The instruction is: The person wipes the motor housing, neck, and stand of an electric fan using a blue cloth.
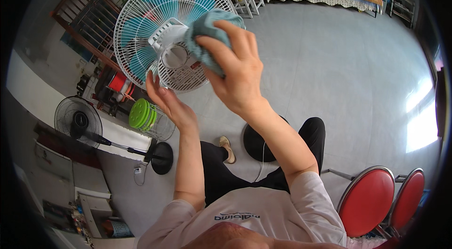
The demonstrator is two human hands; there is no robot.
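A white electric fan [175,31] with teal blades behind its wire guard stands before me, its back toward me. My right hand [236,61] grips a bunched teal cloth [212,33] against the right side of the fan's motor housing [182,72]. At the housing's lower left, my left hand [173,106] has its fingers curled on the fan, and the exact part under its fingertips is partly hidden. The fan's pole is hidden behind my right hand and arm. A round black base [252,144] sits on the floor between my feet, partly covered by my right arm.
A second, black standing fan [79,121] leans into view at left. Near it are green plastic stools [141,113] in a wire rack [164,127]. Red-backed chairs [367,199] stand at lower right. A white cord [262,164] runs along the floor from the round base.
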